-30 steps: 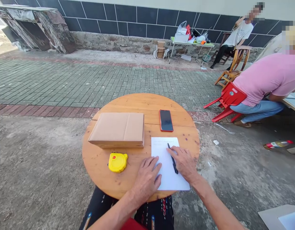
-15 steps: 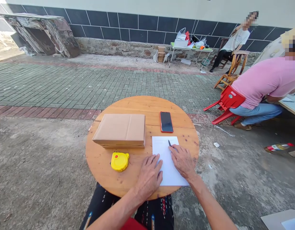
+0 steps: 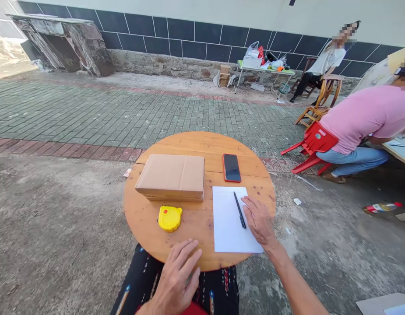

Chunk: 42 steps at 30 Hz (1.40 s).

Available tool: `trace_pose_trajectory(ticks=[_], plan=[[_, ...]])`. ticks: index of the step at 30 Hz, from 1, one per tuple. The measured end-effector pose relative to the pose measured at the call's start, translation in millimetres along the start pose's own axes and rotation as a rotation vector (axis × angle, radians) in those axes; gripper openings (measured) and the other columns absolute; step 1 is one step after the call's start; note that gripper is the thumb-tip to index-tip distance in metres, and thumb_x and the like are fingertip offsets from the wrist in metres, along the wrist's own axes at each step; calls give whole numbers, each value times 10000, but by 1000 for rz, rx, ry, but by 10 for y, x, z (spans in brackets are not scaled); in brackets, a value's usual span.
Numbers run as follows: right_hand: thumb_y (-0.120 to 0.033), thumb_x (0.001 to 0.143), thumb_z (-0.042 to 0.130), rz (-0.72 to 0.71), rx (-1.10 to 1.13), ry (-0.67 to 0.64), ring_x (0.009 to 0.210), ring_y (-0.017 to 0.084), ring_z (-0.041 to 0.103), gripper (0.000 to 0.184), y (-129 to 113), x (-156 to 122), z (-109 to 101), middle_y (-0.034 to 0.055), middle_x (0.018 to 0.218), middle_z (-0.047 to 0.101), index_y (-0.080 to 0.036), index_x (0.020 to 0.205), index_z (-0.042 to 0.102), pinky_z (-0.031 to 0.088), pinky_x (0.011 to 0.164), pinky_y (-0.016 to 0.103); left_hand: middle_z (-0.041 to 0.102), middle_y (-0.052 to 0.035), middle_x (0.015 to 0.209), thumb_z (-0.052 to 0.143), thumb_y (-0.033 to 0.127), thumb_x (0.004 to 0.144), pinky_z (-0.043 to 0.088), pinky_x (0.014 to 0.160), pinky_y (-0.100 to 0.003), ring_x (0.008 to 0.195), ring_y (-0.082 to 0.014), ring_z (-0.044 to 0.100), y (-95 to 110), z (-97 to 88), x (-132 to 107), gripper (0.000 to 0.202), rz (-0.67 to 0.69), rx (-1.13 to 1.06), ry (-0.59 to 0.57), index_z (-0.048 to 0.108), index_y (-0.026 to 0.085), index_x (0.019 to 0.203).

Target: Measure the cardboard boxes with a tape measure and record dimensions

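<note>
A black pen (image 3: 239, 210) lies on a white sheet of paper (image 3: 226, 232) at the right of the round wooden table. Just right of the pen, my right hand (image 3: 258, 218) rests over the paper's edge, fingers stretched and holding nothing. My left hand (image 3: 181, 273) is at the table's near edge, fingers apart and holding nothing. Ahead of it lies a yellow tape measure (image 3: 170, 218) with a red button. Behind that sits a closed brown cardboard box (image 3: 172, 175). A phone in a red case (image 3: 231, 168) lies beyond the paper.
The round table (image 3: 202, 139) stands on concrete before a brick path. At right, a person in a pink shirt (image 3: 369, 109) sits on a red chair (image 3: 318, 140). Another person (image 3: 330, 61) sits farther back near a cluttered folding table (image 3: 266, 69). A bottle (image 3: 381, 208) lies on the ground.
My right hand has let go of the pen, which now lies on the paper. My left hand has left the paper and moved left and toward me. The view has shifted slightly.
</note>
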State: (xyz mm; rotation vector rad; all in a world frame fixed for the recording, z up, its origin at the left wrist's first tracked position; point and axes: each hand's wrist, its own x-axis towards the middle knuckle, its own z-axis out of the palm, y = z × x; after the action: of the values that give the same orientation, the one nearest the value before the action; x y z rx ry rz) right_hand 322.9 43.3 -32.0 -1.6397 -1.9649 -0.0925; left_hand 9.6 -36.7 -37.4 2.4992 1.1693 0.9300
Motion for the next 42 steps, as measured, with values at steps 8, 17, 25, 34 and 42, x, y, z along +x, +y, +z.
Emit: trace_pose_trajectory(ticks=[8, 17, 25, 34, 42], plan=[[-215, 962, 484, 36, 282, 84, 1100, 258, 608, 268, -1071, -460, 125, 98, 1147, 668, -231, 1198, 611, 506, 937, 460, 587, -109, 1224, 526, 114, 858, 516, 970, -457, 1142, -253, 575, -374, -355, -272, 412, -330, 22, 311, 547, 216, 1257], [-288, 841, 626, 12, 334, -139, 1265, 316, 520, 624, -1870, -105, 810, 145, 1389, 537, -200, 1420, 410, 455, 1038, 525, 553, -155, 1342, 558, 226, 804, 378, 1098, -532, 1275, -293, 510, -884, -249, 146, 601, -581, -316, 283, 426, 150, 1386], [-333, 825, 617, -45, 311, -130, 1235, 319, 539, 619, -1987, 7, 1058, 167, 1356, 557, -177, 1396, 437, 461, 1016, 511, 603, -128, 1273, 565, 238, 755, 416, 1053, -504, 1193, -280, 567, -918, -266, 71, 642, -515, -391, 296, 440, 166, 1381], [-240, 742, 628, -54, 297, -89, 1243, 334, 519, 660, -1990, -8, 1096, 173, 1370, 534, -169, 1376, 459, 451, 1011, 513, 627, -134, 1221, 542, 175, 653, 378, 1059, -539, 1170, -306, 549, -894, -251, 70, 661, -453, -397, 319, 520, 136, 1312], [-318, 739, 690, -51, 312, -102, 1167, 317, 567, 629, -1980, 1, 1068, 172, 1272, 601, -145, 1316, 506, 452, 996, 492, 649, -139, 1214, 540, 108, 631, 354, 1110, -489, 1197, -280, 552, -1031, -198, 45, 653, -530, -587, 324, 557, 107, 1284]])
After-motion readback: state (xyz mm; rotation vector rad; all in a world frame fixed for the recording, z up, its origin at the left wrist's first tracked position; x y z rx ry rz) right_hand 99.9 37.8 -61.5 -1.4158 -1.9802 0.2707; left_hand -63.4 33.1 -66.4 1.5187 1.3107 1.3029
